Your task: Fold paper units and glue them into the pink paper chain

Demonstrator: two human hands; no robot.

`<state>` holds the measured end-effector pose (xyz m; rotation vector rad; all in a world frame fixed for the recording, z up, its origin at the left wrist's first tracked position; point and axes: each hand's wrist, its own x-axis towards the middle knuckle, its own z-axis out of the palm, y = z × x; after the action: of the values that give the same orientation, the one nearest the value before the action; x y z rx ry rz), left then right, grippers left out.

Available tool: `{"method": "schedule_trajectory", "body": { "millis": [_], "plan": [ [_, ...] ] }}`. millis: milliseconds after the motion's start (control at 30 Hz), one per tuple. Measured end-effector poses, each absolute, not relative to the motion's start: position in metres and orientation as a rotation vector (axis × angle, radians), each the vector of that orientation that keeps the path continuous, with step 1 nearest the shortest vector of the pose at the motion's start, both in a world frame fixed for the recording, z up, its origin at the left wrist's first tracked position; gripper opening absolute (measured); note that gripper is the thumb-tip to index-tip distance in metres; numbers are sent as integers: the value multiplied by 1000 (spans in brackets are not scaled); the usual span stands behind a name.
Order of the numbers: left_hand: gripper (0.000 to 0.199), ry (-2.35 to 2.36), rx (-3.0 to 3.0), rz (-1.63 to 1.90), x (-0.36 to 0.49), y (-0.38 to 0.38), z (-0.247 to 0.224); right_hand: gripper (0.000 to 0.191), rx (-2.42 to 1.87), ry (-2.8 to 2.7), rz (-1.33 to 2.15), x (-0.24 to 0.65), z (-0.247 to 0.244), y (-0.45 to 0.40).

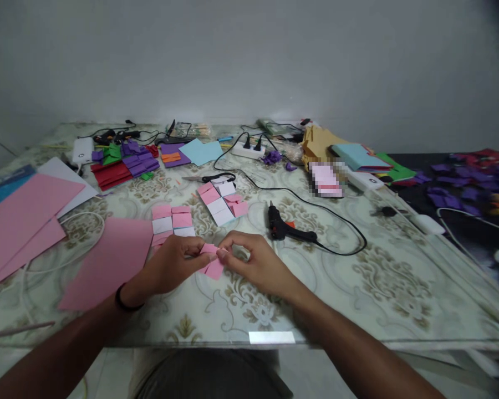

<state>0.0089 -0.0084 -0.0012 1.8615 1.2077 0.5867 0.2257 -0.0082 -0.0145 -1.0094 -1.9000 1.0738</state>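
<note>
A small folded piece of pink paper (214, 270) is pinched between my two hands near the middle of the table. My left hand (175, 263) grips its left side, and my right hand (255, 259) holds its right side with thumb and fingertips. Just behind my left hand lies a pink-and-white paper grid (162, 224), partly covered by the hand. A second pink-and-white grid (220, 211) is a little farther back. To the right of it rests a black glue gun (289, 227) with its cable curving behind.
Pink sheets (112, 257) lie at the left. Behind are scissors (212, 178), folded purple papers (139, 160), a white power strip (248, 149) and yellow paper (320, 141). A phone (326, 180) lies right of centre. Purple pieces (453, 194) cover a dark surface at the far right.
</note>
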Motion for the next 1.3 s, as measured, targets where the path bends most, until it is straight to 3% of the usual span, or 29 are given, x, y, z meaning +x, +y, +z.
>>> {"method": "schedule_trajectory", "body": {
  "millis": [500, 633, 733, 767, 1000, 1167, 1300],
  "plan": [
    [47, 1074, 1795, 667, 6, -10, -2, 29, -1024, -1865, 1211, 226, -11, -10],
    [44, 1146, 1785, 723, 6, -8, -5, 12, -944, -1845, 1134, 223, -17, -11],
    [39, 1270, 1696, 801, 5, -6, -6, 62, -826, -1923, 934, 221, -21, -12],
    [38, 1293, 1675, 814, 6, -5, -6, 68, -790, -1963, 887, 221, -22, -12],
    [43, 1193, 1601, 856, 6, -6, -7, 15, -731, -1886, 693, 223, -21, -12],
    [39, 1115, 1643, 779, 6, -8, -2, 8, -903, -1783, 682, 225, -19, -11],
    [27, 1122, 1650, 735, 6, -7, -2, 13, -947, -1745, 945, 225, -21, -11]
  ]
}}
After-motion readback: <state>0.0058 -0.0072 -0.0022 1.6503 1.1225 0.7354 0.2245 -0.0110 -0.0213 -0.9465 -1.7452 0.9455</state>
